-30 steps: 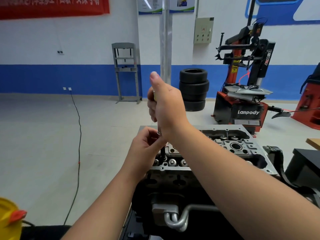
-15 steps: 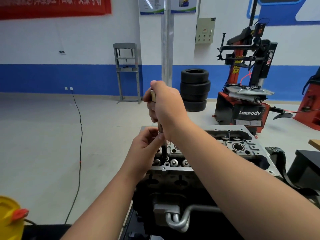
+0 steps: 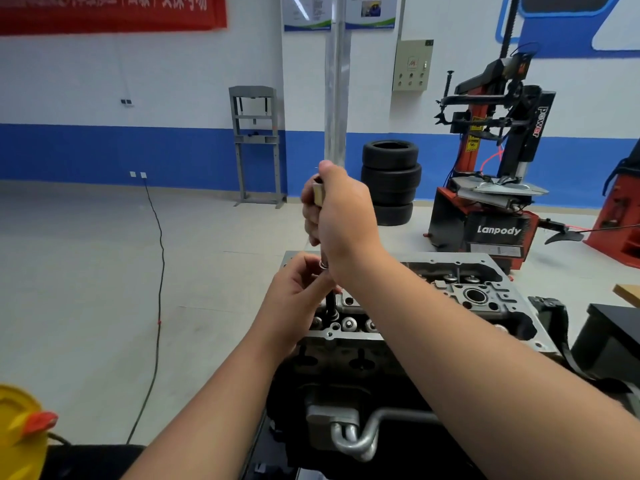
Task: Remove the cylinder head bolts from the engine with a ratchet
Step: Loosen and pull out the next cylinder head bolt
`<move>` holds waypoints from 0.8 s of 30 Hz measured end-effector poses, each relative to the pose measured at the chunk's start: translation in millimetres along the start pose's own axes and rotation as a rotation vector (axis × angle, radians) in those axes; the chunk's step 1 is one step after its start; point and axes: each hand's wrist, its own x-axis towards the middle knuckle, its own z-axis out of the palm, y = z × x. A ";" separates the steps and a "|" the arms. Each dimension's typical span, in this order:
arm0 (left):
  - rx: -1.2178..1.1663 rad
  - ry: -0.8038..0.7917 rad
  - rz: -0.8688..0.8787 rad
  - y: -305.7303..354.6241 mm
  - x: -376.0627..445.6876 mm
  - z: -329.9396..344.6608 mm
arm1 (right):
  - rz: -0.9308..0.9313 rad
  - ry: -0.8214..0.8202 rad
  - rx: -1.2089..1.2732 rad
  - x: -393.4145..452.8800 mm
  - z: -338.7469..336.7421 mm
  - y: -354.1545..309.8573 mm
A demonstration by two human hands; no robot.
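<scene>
1. Here, a head-worn camera looks down at 2 bare forearms working over a cylinder head (image 3: 460, 299) on an engine (image 3: 346, 382) in a workshop.
2. The right hand (image 3: 341, 220) is clenched around the upright handle of a ratchet (image 3: 318, 194), a pale strip of which shows between thumb and fingers.
3. The left hand (image 3: 296, 294) pinches the dark extension shaft (image 3: 330, 301) just under the right fist, steadying it where it drops into the near left corner of the cylinder head.
4. The cylinder head bolts cannot be told apart here; the socket end is hidden in its recess beside a row of round silver valve caps (image 3: 348, 323).
5. Compared with 1 second ago, the right thumb, then pointing straight up, has folded over the handle, and the fist has closed and sunk a little.
6. That suggests the grip is being reset between turns, so this bolt is probably being spun out and is not yet free.
7. Behind stand stacked tyres (image 3: 391, 181) and a red tyre changer (image 3: 491, 202).
</scene>
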 end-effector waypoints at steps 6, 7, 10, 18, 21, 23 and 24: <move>-0.016 -0.042 -0.032 0.5 -3.5 -1.0 | -0.023 -0.032 0.049 2.0 -9.4 2.8; -0.005 -0.017 -0.009 1.0 -3.3 0.5 | -0.060 0.028 -0.007 0.5 -8.1 2.9; 0.013 0.061 0.019 3.1 -0.9 3.1 | -0.124 0.130 -0.173 -1.3 -3.5 2.5; -0.005 -0.049 -0.008 -0.4 -2.8 -4.1 | 0.002 -0.074 0.113 2.2 -5.8 3.4; 0.009 -0.027 -0.007 0.0 -2.3 -1.5 | -0.099 -0.038 0.003 0.1 -6.3 3.9; -0.027 0.023 0.020 0.9 -1.1 0.3 | -0.140 0.055 -0.125 -1.8 -3.1 3.8; -0.042 0.048 0.021 0.6 0.0 0.5 | -0.129 0.073 -0.151 -2.6 -1.0 3.9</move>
